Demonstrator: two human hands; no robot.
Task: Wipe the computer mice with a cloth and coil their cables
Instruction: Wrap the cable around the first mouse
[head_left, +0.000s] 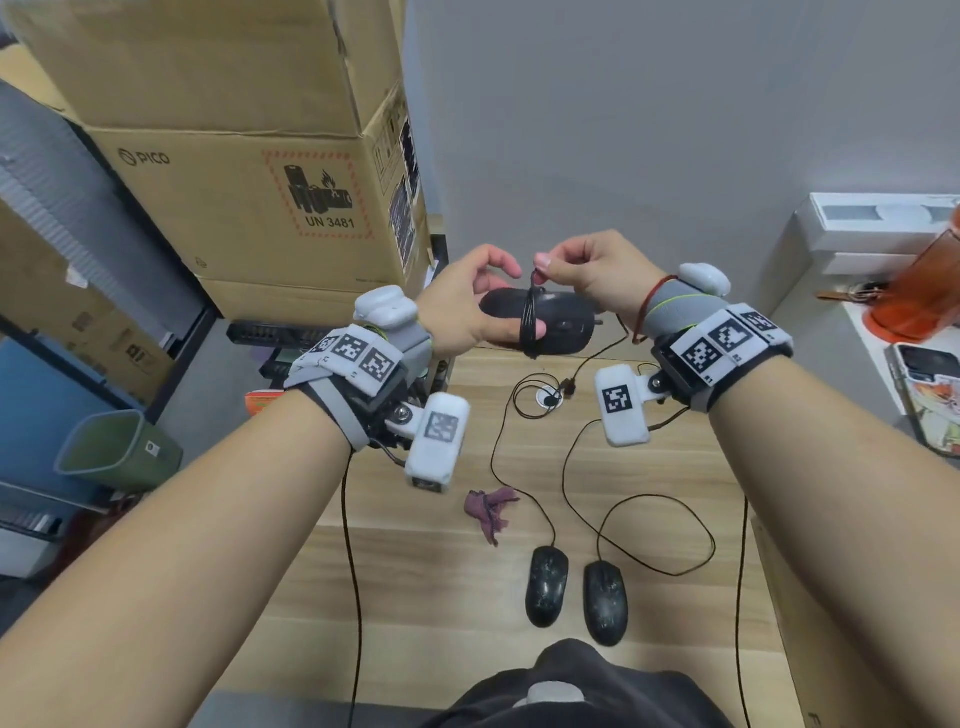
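Observation:
My left hand grips a black mouse held up above the far end of the wooden table. Its cable is wound into a tight bundle around the mouse's left part, and a left finger presses on the bundle. My right hand pinches the top of that bundle between thumb and finger. Two more black mice, one on the left and one on the right, lie side by side on the table near me, their thin cables loose in loops. A crumpled purple cloth lies left of them.
Stacked cardboard boxes rise at the left behind the table. A green bin stands on the floor at lower left. At the right sit white boxes, an orange object and a phone. A grey wall is ahead.

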